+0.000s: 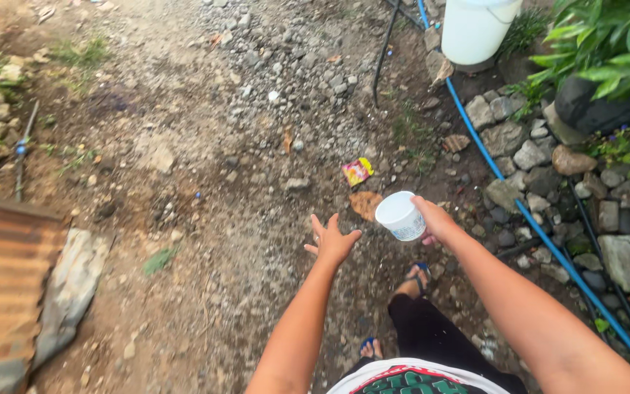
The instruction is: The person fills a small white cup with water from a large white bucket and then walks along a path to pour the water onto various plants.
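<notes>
Beyond the right hand (435, 219)'s white cup (400, 215), a yellow-red wrapper (356, 171).

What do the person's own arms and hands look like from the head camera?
Both arms are bare to the frame's bottom edge: no sleeves show, and no gloves, watch or bands either. The left hand and right hand show no rings from this view. Fingers are uncovered.

Gravel dirt path (205, 146), blue hose (475, 146) along stone border (519, 153).

Crumpled red-and-yellow wrapper (357, 171) on gravel, small white labelled tub (400, 216) in right hand (435, 220)
</notes>
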